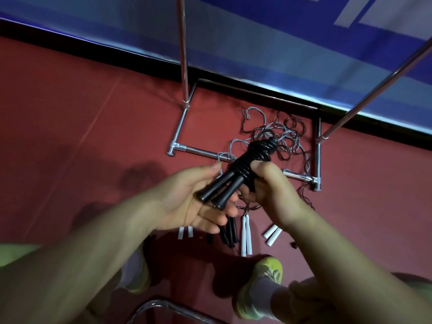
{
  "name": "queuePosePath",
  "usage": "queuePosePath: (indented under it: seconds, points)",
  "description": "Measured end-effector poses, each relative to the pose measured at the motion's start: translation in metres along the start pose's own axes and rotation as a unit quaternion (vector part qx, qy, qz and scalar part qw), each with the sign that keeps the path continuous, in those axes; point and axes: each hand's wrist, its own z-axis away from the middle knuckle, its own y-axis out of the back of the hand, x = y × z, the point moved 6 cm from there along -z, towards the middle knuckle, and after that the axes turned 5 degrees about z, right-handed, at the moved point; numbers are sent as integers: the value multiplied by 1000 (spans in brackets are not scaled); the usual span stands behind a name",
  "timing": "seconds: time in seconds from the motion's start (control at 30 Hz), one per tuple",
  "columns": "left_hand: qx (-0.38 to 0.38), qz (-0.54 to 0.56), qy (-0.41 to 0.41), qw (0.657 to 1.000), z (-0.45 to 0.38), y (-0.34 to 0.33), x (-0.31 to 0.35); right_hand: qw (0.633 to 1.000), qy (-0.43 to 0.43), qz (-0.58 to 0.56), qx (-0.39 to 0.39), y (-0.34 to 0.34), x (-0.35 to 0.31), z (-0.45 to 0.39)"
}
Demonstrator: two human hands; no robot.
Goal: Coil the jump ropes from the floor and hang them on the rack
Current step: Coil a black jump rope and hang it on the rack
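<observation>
A black jump rope (pixel 247 160) is wound tightly into a bundle, its two black handles pointing down-left. My right hand (pixel 273 190) grips the wound middle of the bundle. My left hand (pixel 187 197) cradles the two handle ends from below with its fingers apart. Beneath them on the red floor lies a tangle of grey and dark ropes (pixel 280 136), inside the base of the chrome rack (pixel 184 66). Loose white handles (pixel 246 235) and black handles (pixel 230 232) lie on the floor near my feet.
The rack's upright poles rise at centre top and at the right (pixel 374 90). Its base bars frame the rope tangle. A blue and grey wall banner (pixel 280 43) runs behind. My yellow-green shoes (pixel 266 277) stand on the floor, with a chrome curved bar (pixel 163 307) at the bottom edge.
</observation>
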Motion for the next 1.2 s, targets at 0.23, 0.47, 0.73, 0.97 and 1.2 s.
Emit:
queuePosePath:
  seconds: [0.23,0.47,0.73,0.97,1.2]
  points:
    - [-170,31,66,983,8,-1,-4,993,62,18,-103,-11,-6,-1]
    - [98,-177,-4,979,5,21,8,993,-55,12,-100,-6,9,-2]
    - [132,-241,-73,959,2,19,12,987,-71,123,-78,3,9,-1]
    - [130,-218,-79,964,4,21,18,990,-11,142,-10,2,-2,-4]
    - [255,-447,-134,847,2,41,30,994,-76,52,-54,-12,12,0]
